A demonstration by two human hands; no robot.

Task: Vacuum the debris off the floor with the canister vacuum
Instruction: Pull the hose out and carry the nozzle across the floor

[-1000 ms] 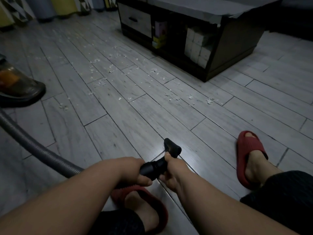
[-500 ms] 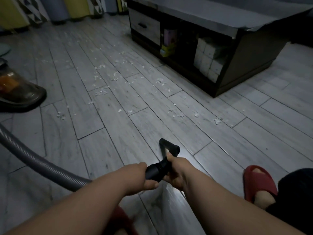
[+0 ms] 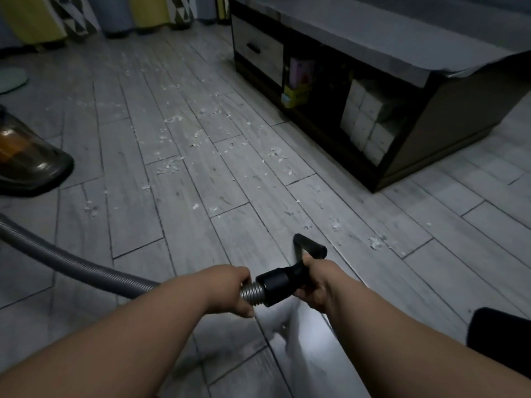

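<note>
- Left hand (image 3: pixel 230 290) curls round the ribbed grey vacuum hose (image 3: pixel 86 268)
- Right hand (image 3: pixel 319 282) grips the black plastic nozzle (image 3: pixel 311 248), low over the grey plank floor (image 3: pixel 138 225)
- White scattered debris (image 3: pixel 169 166) lies ahead; smoky translucent canister vacuum (image 3: pixel 31 165) sits far left

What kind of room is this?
Probably a living room at home: a low dark cabinet with a drawer, curtains reaching the plank floor, and a canister vacuum.

we can read no text; the print on the boxes (image 3: pixel 298 74) inside the cabinet (image 3: pixel 373 44) is too blurred.
</note>
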